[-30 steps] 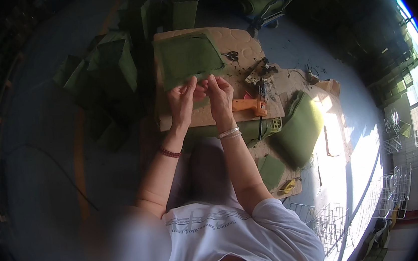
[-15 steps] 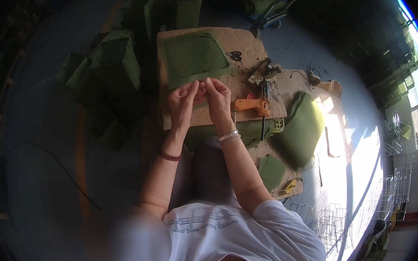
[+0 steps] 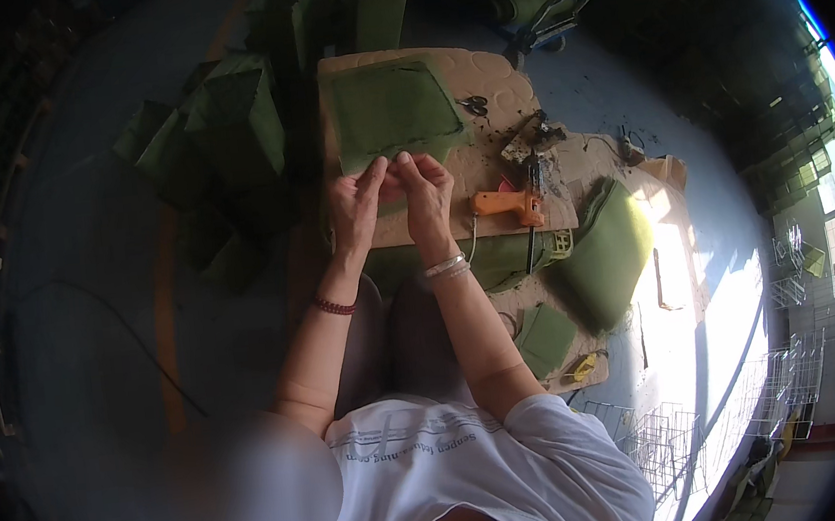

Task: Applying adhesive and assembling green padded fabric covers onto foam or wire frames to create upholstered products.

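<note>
My left hand [image 3: 355,204] and my right hand [image 3: 426,195] meet over the near side of a cardboard-covered board [image 3: 489,68]. Thumbs and fingers are pinched on both hands, tips almost touching; whatever sits between them is too small to make out. Just beyond the fingertips a square green fabric panel [image 3: 393,107] with dark edges lies flat. An orange glue gun [image 3: 508,204] rests on its side to the right of my right hand, its nozzle end by a dark, grimy block [image 3: 531,139]. Black-handled scissors [image 3: 473,105] lie right of the panel.
Several open green fabric boxes [image 3: 235,117] stand on the floor at the left. Folded green fabric [image 3: 603,258] lies at the right, near a yellow tool [image 3: 582,367]. Wire racks [image 3: 656,438] stand at the lower right. A dark cable [image 3: 138,338] crosses the floor.
Both hands have shifted slightly left over the board, still pinched, with the fingertips a little closer together. The view has moved slightly; the glue gun, scissors and panel look unmoved.
</note>
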`<state>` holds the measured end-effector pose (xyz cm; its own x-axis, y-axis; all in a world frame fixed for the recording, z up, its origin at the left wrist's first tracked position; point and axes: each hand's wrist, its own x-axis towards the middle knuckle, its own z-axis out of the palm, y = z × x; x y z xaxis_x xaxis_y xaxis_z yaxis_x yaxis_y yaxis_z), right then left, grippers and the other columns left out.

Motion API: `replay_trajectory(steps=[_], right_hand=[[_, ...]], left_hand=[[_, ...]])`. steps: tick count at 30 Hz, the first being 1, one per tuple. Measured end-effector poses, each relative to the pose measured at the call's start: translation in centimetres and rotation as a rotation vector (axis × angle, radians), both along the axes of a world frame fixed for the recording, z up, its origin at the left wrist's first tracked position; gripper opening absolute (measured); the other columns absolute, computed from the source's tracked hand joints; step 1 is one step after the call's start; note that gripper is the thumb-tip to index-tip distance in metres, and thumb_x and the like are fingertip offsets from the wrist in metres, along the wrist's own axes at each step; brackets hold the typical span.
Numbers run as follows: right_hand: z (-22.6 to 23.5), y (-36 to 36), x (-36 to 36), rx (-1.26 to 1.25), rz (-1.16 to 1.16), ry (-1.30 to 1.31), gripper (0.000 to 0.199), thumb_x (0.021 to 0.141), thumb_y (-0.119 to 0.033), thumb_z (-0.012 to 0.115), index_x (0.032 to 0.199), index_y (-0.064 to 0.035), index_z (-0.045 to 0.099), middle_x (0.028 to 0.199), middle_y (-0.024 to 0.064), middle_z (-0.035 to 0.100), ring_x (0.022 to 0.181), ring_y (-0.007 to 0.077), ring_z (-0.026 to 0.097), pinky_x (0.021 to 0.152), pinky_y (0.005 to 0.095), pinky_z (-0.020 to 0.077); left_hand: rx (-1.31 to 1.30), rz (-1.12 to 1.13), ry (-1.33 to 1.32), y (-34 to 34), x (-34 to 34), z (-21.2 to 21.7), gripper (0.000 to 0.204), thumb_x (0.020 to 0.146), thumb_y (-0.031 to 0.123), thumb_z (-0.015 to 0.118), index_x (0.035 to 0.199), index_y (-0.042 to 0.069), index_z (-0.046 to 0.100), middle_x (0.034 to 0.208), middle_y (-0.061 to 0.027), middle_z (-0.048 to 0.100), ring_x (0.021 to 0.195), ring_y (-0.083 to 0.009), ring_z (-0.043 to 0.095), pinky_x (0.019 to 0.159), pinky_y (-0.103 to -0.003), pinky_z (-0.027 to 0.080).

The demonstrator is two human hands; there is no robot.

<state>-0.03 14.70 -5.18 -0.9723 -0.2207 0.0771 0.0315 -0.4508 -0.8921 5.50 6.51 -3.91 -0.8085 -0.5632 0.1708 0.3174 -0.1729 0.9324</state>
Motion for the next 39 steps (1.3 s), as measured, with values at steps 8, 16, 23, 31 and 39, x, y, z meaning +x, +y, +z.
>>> replay_trajectory(steps=[8,16,23,31,39], right_hand=[[0.8,-1.2,0.4,-0.001,0.062,-0.046,0.016,0.084,-0.013,0.07,0.076,-0.0007,0.065,0.068,0.0018,0.063,0.061,0.0073,0.049,0.057,0.0232,0.038],[0.3,-0.8,0.5,0.045,0.025,0.002,0.018,0.084,-0.014,0.071,0.075,0.0002,0.064,0.07,0.0048,0.065,0.063,0.0097,0.053,0.062,0.024,0.0419],[1.1,-0.2,0.4,0.091,0.101,-0.011,0.018,0.083,-0.015,0.07,0.077,0.0001,0.063,0.072,0.0069,0.065,0.067,0.012,0.056,0.066,0.0255,0.0436],[1.5,8.6,-9.6,0.163,0.195,0.063,0.02,0.091,-0.023,0.058,0.08,-0.0063,0.062,0.07,-0.0029,0.057,0.07,0.0059,0.052,0.066,0.0216,0.0417],[3.0,8.9,-6.1,0.134,0.283,-0.054,0.033,0.095,-0.036,0.054,0.083,-0.0062,0.062,0.072,-0.0022,0.059,0.066,0.0064,0.054,0.064,0.0218,0.0446]], left_hand=[[-0.007,-0.03,-0.057,-2.3,0.6,0.5,0.029,0.09,0.027,0.063,0.082,-0.001,0.068,0.069,-0.0052,0.066,0.061,-0.0095,0.062,0.056,-0.023,0.049],[-0.192,-0.116,-0.131,-4.6,0.9,-0.1,0.031,0.091,0.033,0.061,0.087,0.003,0.068,0.07,-0.0029,0.064,0.06,-0.0082,0.059,0.058,-0.022,0.049],[0.006,-0.143,-0.22,-8.2,-2.7,3.3,0.042,0.088,0.046,0.06,0.086,0.005,0.066,0.077,-0.004,0.066,0.068,-0.0103,0.064,0.062,-0.026,0.052],[0.255,-0.181,-0.108,2.4,-4.1,1.1,0.032,0.09,0.036,0.062,0.082,0.005,0.064,0.065,-0.0009,0.06,0.055,-0.0096,0.057,0.053,-0.022,0.047],[0.166,-0.075,-0.233,-2.9,-0.1,1.0,0.05,0.087,0.051,0.061,0.081,0.002,0.065,0.066,-0.0051,0.062,0.055,-0.0112,0.06,0.052,-0.022,0.049]])
